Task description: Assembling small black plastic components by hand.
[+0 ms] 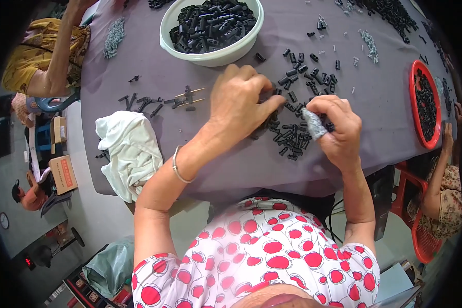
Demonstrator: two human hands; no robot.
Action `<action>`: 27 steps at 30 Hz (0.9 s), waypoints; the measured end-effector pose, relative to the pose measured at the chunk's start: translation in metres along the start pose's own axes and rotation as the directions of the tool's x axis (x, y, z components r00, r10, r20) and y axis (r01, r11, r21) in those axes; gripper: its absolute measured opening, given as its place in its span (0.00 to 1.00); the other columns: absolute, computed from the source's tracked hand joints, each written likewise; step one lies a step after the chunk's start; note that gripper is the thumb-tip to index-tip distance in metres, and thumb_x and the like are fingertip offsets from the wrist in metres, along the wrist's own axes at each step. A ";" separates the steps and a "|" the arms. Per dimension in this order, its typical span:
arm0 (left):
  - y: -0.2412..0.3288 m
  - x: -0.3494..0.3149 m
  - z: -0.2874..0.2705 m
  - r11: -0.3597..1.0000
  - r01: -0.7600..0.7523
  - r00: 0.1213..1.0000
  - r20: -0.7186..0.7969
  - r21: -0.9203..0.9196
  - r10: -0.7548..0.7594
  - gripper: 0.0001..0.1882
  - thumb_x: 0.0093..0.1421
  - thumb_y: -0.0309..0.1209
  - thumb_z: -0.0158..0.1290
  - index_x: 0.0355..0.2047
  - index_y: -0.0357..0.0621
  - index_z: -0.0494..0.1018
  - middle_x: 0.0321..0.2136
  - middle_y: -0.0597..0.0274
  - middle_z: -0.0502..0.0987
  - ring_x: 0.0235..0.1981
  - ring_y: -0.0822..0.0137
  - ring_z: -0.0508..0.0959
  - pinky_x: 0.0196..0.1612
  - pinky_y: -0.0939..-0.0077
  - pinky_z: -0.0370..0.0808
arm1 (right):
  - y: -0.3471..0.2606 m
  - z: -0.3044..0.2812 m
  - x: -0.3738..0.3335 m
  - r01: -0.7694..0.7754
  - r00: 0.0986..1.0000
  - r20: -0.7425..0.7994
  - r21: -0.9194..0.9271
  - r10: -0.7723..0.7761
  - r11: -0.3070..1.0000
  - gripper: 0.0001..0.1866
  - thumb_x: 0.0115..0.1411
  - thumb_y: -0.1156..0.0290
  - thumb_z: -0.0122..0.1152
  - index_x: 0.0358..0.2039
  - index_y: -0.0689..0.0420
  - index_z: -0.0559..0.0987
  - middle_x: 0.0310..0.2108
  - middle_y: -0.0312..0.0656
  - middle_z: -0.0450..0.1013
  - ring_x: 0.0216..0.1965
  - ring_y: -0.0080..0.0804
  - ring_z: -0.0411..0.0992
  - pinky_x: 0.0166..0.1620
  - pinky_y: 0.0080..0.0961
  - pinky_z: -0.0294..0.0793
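Note:
My left hand (239, 100), with a bangle at the wrist, is curled over small black plastic parts. Thumb and index finger come together near dark pieces; what lies between them I cannot make out. My right hand (340, 127) is beside it, fingers bent toward a thumb wrapped in silvery-grey tape (313, 124). Anything in that pinch is hidden. Between and beyond the hands lies a loose spread of short black cylindrical parts (292, 96). Nearer to me is a denser pile of the same parts (294, 139).
A pale green basin (213, 58) of black parts stands ahead. White cloth (130, 149) lies at left, near black clips on wooden sticks (195, 96). Small springs (369, 47) are heaped at far right, more springs (114, 38) at far left. A red tray (415, 110) is at right. Other people sit around.

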State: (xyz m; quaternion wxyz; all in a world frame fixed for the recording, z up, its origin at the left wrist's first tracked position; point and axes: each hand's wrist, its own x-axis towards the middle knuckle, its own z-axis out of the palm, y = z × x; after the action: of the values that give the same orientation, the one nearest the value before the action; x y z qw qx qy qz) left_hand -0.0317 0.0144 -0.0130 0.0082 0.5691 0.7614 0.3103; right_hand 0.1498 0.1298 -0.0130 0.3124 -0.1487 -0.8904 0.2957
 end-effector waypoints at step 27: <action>0.026 -0.035 -0.008 0.563 0.353 0.936 0.288 -0.747 -0.205 0.08 0.60 0.21 0.54 0.39 0.31 0.73 0.31 0.62 0.79 0.32 0.76 0.79 0.36 0.82 0.77 | -0.028 -0.002 0.005 0.131 0.987 0.082 0.072 -0.137 0.989 0.22 0.37 0.92 0.53 0.36 0.64 0.75 0.33 0.47 0.73 0.35 0.47 0.74 0.38 0.36 0.75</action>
State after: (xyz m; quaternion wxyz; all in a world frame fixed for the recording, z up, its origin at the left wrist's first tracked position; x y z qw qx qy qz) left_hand -0.0003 -0.0155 -0.0055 0.3709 0.4028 0.6231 0.5586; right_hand 0.1451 0.1113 0.0081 0.2975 -0.0649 -0.9008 0.3097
